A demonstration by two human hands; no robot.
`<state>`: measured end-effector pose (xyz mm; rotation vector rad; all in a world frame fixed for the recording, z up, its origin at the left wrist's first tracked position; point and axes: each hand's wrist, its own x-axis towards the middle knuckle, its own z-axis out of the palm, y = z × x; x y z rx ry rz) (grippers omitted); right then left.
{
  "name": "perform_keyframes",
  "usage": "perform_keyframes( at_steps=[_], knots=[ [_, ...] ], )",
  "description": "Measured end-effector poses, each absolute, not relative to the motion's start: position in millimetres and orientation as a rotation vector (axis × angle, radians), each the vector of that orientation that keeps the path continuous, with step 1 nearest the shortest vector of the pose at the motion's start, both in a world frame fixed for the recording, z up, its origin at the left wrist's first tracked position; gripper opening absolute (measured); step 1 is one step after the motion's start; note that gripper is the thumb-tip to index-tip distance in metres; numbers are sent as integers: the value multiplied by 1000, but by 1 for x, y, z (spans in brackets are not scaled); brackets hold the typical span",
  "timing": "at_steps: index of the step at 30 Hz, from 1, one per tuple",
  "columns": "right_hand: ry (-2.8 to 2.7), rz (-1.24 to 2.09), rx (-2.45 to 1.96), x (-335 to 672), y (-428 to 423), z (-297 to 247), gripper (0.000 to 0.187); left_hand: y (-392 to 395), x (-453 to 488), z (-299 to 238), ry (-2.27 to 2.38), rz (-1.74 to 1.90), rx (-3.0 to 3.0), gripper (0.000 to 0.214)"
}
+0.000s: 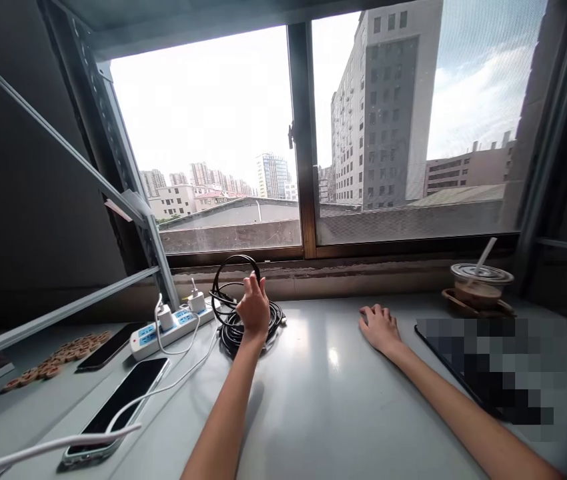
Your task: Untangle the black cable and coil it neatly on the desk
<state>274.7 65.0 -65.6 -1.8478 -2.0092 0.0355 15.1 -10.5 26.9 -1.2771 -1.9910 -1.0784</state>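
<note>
My left hand (253, 308) reaches forward over a coil of black cable (243, 323) lying near the window sill. Its fingers curl round a raised loop of that cable (236, 263). My right hand (379, 327) rests palm down on the grey table (333, 413), fingers slightly spread, holding nothing. It lies apart from the cable, to its right.
A white power strip (171, 327) with two plugged chargers sits left of the coil. A white cord runs to a phone (118, 407); a second phone (108, 347) lies beside round wooden pieces (53, 363). A lidded drink with a straw (481, 283) and a dark tablet (468, 373) are at the right.
</note>
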Motion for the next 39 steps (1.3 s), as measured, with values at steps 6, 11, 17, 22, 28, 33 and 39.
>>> perform_keyframes(
  at_steps=[6,11,17,22,28,33,39],
  knots=[
    [-2015,-2,-1851,275,68,-66,33,-24,45,42,-1456,-1209,-1299,42],
    [-2020,-12,-1871,274,68,-64,34,-36,77,43,-893,-1199,-1628,33],
    [-2036,-40,-1867,274,62,-58,31,-32,108,-6,-1098,-697,-2375,30],
    [-2069,-46,-1838,276,59,-55,30,-25,118,-36,-1274,-559,-2515,21],
    [-2061,-38,-1829,278,56,-52,30,-29,121,-33,-1484,-563,-2495,48],
    [-2080,-49,-1811,280,57,-54,30,-31,123,-33,-1587,-513,-2538,40],
    [-2071,-15,-1804,280,60,-58,30,-30,124,-35,-1581,-474,-2545,39]
  ],
)
